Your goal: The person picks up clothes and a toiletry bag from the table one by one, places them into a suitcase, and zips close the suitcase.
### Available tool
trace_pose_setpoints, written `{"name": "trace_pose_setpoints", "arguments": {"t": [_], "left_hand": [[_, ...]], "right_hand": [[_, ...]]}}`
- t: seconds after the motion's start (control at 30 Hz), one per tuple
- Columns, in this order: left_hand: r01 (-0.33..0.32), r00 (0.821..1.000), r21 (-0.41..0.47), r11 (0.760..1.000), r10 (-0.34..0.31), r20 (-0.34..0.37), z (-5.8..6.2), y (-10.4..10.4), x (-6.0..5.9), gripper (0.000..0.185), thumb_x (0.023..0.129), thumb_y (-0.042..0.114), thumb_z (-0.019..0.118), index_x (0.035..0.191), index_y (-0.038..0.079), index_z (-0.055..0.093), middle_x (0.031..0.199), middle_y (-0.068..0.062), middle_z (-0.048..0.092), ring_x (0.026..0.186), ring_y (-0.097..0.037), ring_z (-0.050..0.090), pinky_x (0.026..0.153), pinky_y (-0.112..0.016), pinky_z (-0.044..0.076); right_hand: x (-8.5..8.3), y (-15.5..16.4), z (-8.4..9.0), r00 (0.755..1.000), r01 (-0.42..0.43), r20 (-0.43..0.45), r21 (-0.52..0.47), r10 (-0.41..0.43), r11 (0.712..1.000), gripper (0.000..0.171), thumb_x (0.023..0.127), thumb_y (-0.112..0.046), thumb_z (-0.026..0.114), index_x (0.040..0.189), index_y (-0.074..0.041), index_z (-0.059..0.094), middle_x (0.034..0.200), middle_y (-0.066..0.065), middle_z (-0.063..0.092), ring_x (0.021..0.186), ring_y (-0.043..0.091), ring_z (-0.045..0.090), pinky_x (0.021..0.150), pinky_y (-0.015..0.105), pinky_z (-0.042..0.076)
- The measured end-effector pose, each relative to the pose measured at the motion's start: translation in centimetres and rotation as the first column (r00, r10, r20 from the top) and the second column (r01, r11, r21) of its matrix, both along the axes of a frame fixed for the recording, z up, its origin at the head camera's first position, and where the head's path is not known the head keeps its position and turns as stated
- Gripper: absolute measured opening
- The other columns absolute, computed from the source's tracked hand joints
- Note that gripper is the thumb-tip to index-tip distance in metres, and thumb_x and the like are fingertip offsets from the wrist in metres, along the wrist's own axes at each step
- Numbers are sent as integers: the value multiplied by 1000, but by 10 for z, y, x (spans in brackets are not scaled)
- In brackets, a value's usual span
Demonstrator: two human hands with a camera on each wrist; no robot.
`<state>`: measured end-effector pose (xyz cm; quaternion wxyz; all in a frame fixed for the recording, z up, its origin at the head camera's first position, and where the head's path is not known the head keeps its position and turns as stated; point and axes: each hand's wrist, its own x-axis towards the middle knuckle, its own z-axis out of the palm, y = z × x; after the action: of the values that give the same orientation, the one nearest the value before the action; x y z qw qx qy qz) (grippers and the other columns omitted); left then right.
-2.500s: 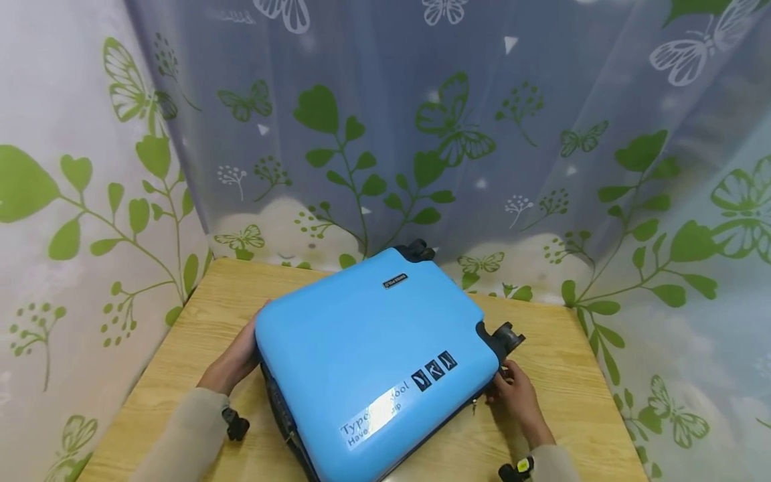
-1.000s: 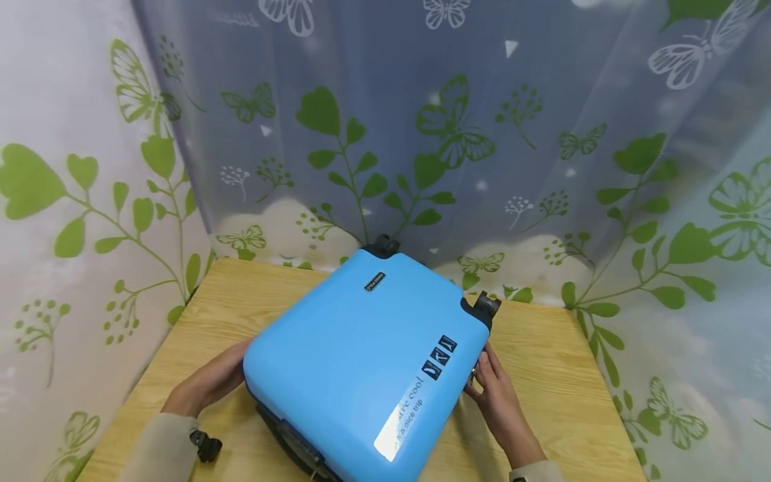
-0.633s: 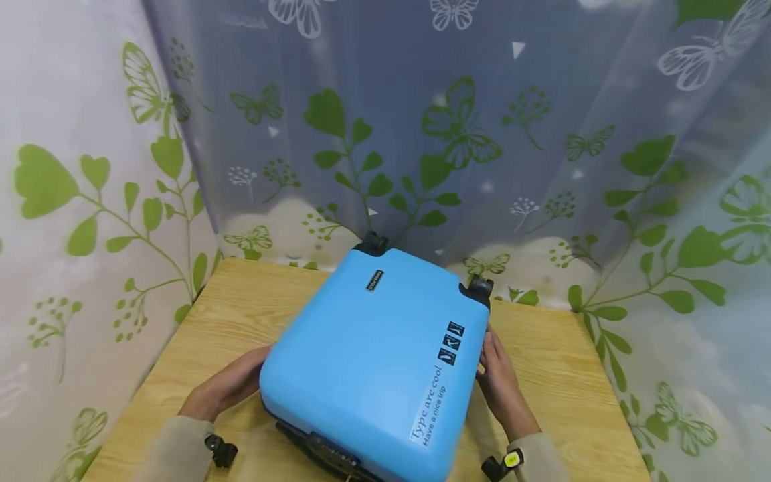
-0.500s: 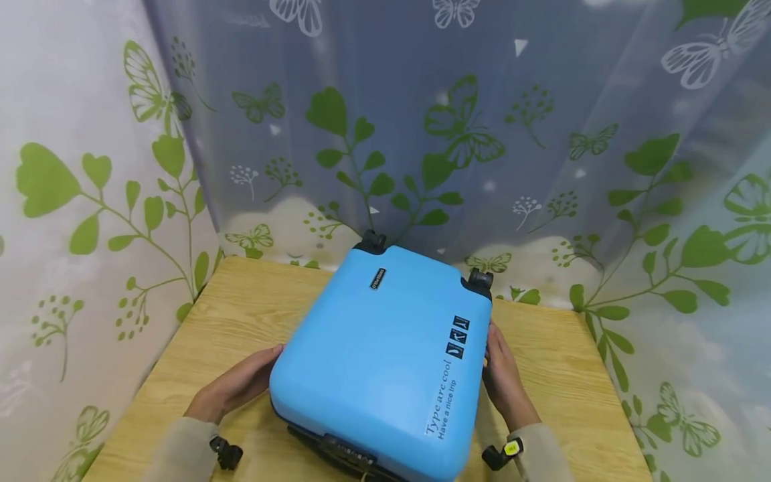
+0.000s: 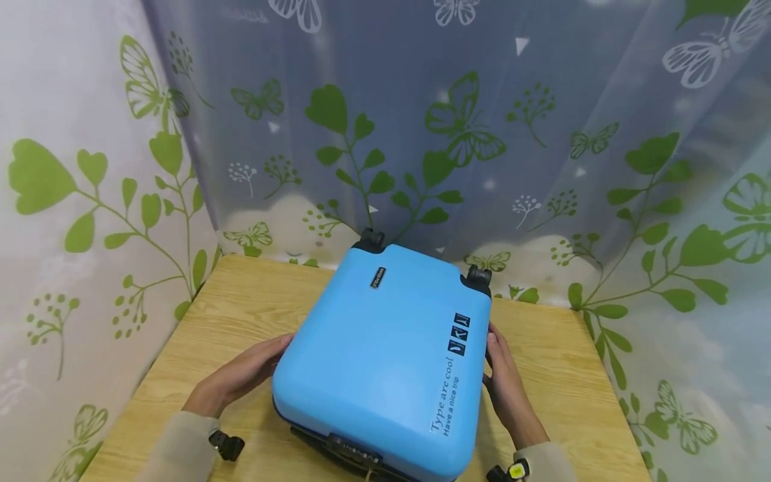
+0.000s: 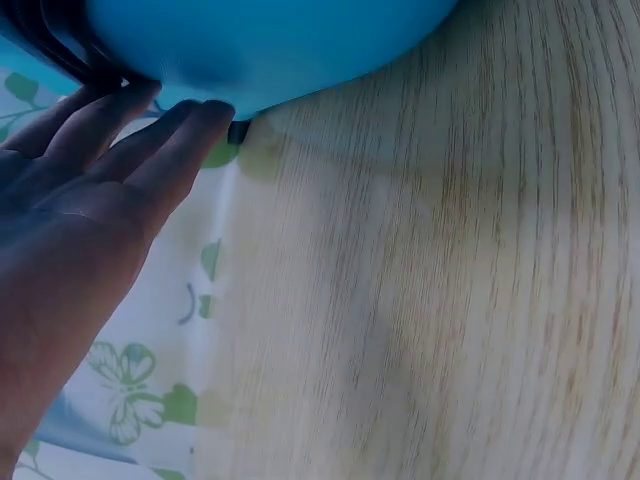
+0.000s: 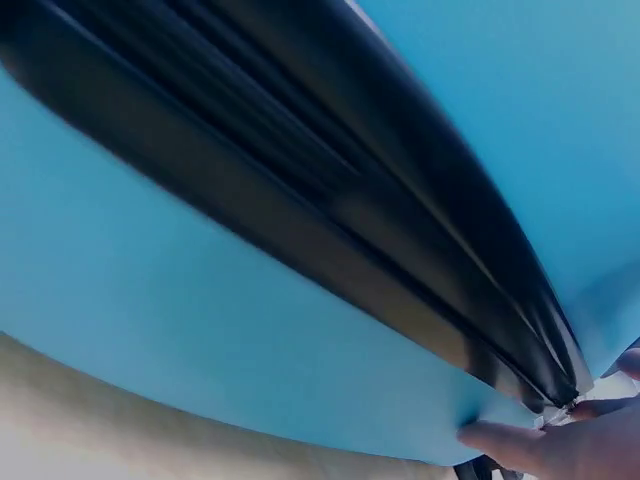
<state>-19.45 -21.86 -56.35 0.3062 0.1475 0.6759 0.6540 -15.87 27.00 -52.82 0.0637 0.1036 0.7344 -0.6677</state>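
- Nearest to us, at the bottom edge of the head view, we see a black combination lock panel [image 5: 343,447] on the near end of the suitcase, with something small and pale hanging below it, too small for us to make out.
- Our two beige sleeves enter from the bottom corners, each with a small black wrist device; the right one carries a yellow tag [image 5: 516,471].
- Our left hand [image 5: 237,378] lies against the left side of the glossy sky-blue hard-shell suitcase [image 5: 385,355]; in the left wrist view its straight fingers [image 6: 150,140] touch the blue shell at its lower edge, relaxed and gripping nothing.
- Our right hand [image 5: 504,391] lies flat along the suitcase's right side, fingers extended; the right wrist view shows fingertips [image 7: 500,440] touching the shell just beside the black zipper band [image 7: 330,200] that runs between the two blue halves.
- The suitcase lies flat on the light wooden table [image 5: 223,314], about at its middle, long axis pointing away from us and a little to the right.
- On its lid we read black lettering "Type are cool, Have a nice trip" [image 5: 446,398], three small black square stickers [image 5: 459,333] beyond it, and a small black brand label [image 5: 377,277] near the far end.
- Two black wheels [image 5: 478,276] stick out at the far corners.
- Behind the table hangs a sheer curtain printed with green leaves and butterflies [image 5: 421,147].
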Motion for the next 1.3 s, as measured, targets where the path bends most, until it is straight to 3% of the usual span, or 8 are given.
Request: {"name": "trace_pose_setpoints", "arguments": {"t": [0.23,0.4,0.57,0.77,0.93,1.1,1.3], "left_hand": [[-77,996,-22,997,78,45,2,8,1,76,119,56,24,175,7,15,182,-20,13,169,-45,8,134,-66,10],[-102,992,-39,994,105,68,3,16,-2,79,117,61,24,176,10,12,184,-17,9,170,-42,6,135,-66,9],[-117,991,-80,990,121,52,9,21,-10,77,115,65,29,176,19,20,184,-13,15,170,-42,10,134,-68,12],[-105,992,-82,991,111,64,12,16,-6,72,116,63,26,177,25,17,184,-11,12,170,-42,7,133,-70,11],[-87,995,-57,995,90,48,9,17,-3,71,117,62,25,177,26,14,184,-13,11,170,-44,8,133,-70,14],[-64,997,-43,997,66,35,8,20,0,71,118,59,24,178,25,8,184,-14,9,169,-45,10,133,-70,17],[-69,997,-52,996,70,26,11,24,2,74,118,57,27,178,20,4,184,-17,8,169,-46,12,132,-68,22]], "right_hand": [[25,-20,0,991,-42,124,-27,45,999,89,107,-80,24,177,-29,2,184,14,-8,164,62,-1,123,84,11],[41,-25,-4,986,-19,163,-71,30,997,92,107,-81,26,178,-27,3,184,15,-8,163,63,-1,124,85,7],[53,-24,-5,978,-14,205,-96,33,995,95,107,-80,27,177,-24,-2,183,19,-9,163,62,-1,123,85,5],[47,-24,-6,986,-85,135,-106,99,991,86,111,-74,24,178,-23,2,184,17,-1,167,53,-2,128,78,4],[35,-14,-9,991,-102,77,-98,110,990,85,113,-70,24,176,-14,14,181,17,14,169,41,5,133,69,1],[22,-3,-11,989,-135,45,-82,139,987,81,115,-66,24,174,-10,22,177,18,23,166,38,15,134,65,9],[7,5,-9,990,-136,30,-7,136,991,77,114,-69,20,171,-19,31,164,11,40,152,26,34,129,51,28]]}}
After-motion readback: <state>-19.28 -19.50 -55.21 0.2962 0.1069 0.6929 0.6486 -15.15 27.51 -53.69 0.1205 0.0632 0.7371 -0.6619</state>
